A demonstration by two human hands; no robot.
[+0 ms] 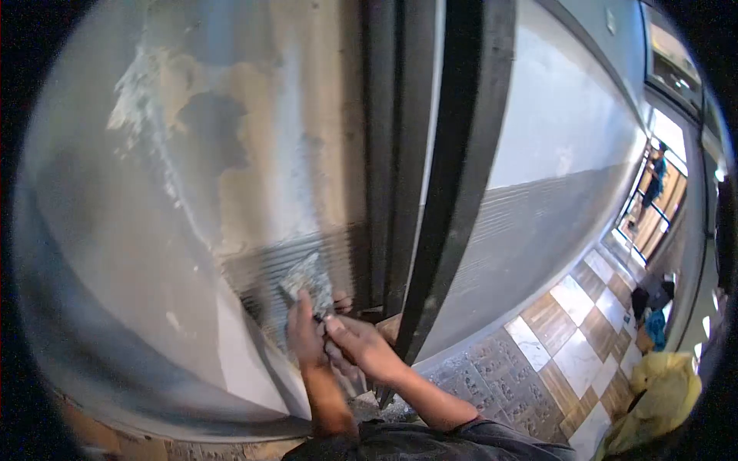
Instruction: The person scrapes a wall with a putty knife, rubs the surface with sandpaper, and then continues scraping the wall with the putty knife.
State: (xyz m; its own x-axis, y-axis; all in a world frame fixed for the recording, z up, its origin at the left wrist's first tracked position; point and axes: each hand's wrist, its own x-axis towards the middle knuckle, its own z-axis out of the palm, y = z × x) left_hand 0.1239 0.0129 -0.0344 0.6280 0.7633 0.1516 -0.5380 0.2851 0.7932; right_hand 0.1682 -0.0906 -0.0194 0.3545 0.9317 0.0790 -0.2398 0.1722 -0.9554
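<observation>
A trowel-like blade (307,280), coated in wet grey mortar, is held low in front of the wall (192,177). My left hand (305,332) is closed at its lower left edge, one digit stretched up along the blade. My right hand (355,346) is wrapped round the small dark handle part just below, its thumb toward the blade. Both hands nearly touch. Motion blur and the fingers hide most of the handle. Behind the blade, a patch of ridged grey mortar (269,265) covers the lower wall.
Dark upright posts (453,177) stand close on my right. Beyond them, another wall (550,207) bears combed mortar. Checkered floor tiles (576,300) lead to a doorway, where a person (656,180) appears. A yellow sack (653,399) lies at lower right.
</observation>
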